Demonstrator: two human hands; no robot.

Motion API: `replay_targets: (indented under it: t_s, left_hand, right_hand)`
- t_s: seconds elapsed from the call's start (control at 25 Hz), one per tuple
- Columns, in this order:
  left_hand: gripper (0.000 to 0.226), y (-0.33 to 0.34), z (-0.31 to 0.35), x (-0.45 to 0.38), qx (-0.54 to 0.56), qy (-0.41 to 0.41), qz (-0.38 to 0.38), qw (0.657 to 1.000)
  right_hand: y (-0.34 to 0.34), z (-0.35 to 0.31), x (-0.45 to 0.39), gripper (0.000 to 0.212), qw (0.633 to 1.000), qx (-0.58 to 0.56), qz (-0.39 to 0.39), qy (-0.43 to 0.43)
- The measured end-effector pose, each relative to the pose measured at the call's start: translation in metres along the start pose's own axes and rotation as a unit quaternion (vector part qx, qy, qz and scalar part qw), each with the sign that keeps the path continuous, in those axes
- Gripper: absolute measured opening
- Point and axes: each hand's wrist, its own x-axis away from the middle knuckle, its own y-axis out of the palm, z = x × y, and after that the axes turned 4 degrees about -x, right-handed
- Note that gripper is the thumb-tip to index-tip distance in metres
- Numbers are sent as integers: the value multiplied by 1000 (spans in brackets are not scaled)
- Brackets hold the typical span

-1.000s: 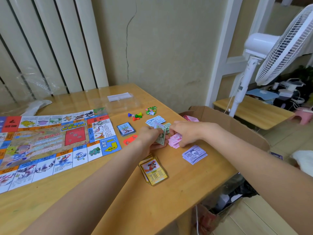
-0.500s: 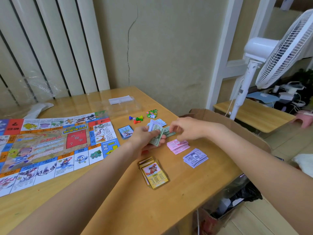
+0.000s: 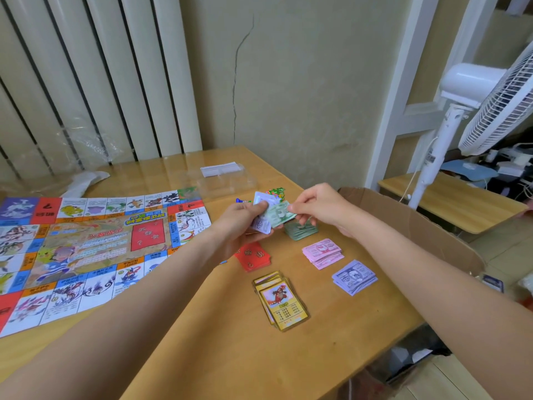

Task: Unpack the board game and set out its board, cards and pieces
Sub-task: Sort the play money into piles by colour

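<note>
**Both hands on the paper money, mid-sort above the counter**

The left hand [image 3: 245, 219] grips a fanned bundle of pale blue and lilac paper banknotes [image 3: 263, 215], fingers curled round it. The right hand [image 3: 314, 206] meets it from the other side, thumb and fingertips pinching a single green paper banknote [image 3: 279, 212] at its edge, the note touching the bundle.

Just below the right hand lies a stack of green banknotes [image 3: 301, 230] on the pale wooden counter [image 3: 225, 342]. Nearer the person from there sit a pink banknote stack [image 3: 322, 252] and then a purple banknote stack [image 3: 354, 277], each apart from its neighbour. Under the left wrist rests a small red card deck [image 3: 253, 256], and nearer again a yellow-bordered deck of picture cards [image 3: 281, 301], loosely fanned.

Out to the left of the left forearm the colourful paper game board [image 3: 86, 249] lies flat and unfolded. Beyond the hands, small coloured plastic pieces [image 3: 275, 192] peek out, partly hidden by the notes, and a clear plastic tray [image 3: 227, 180] stands further off. To the right of the right arm, an open brown cardboard box [image 3: 403, 226] stands against the counter's edge.
</note>
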Motion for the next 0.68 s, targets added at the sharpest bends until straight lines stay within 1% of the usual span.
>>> replay_targets:
  t_s: [0.08, 0.16, 0.24, 0.32, 0.4, 0.48, 0.56, 0.6, 0.64, 0.68]
  left_hand:
    - [22, -5, 1, -3, 15, 5, 11, 1000]
    - [22, -9, 0, -6, 13, 1, 14, 1000]
    - [22, -9, -3, -9, 10, -12, 15, 1000]
    - [22, -7, -6, -12, 4, -20, 14, 1000]
    - [21, -4, -7, -16, 1, -21, 13, 1000]
    - [21, -1, -8, -19, -3, -30, 11, 999]
    - [21, 3, -9, -22, -13, -46, 15, 999]
    - [21, 4, -10, -24, -17, -54, 21, 998]
    - [20, 5, -11, -25, -19, -61, 28, 998]
    - [19, 6, -11, -27, -21, -67, 37, 997]
  right_hand:
    - [-7, 5, -10, 20, 999, -5, 46, 24]
    - [-13, 15, -15, 23, 996, 16, 55, 63]
    - [-13, 29, -19, 25, 987, 117, 49, 101]
    - [-11, 36, -21, 25, 966, 225, 47, 115]
    - [-9, 37, -24, 19, 952, 280, 53, 108]
    - [-8, 33, -24, 21, 947, 300, 63, 99]
    - [-10, 26, -23, 22, 952, 284, 81, 82]
    - [-13, 24, -22, 20, 957, 270, 86, 67]
    - [-16, 22, -22, 12, 960, 264, 76, 49]
    - [-18, 20, -20, 15, 959, 279, 43, 28]
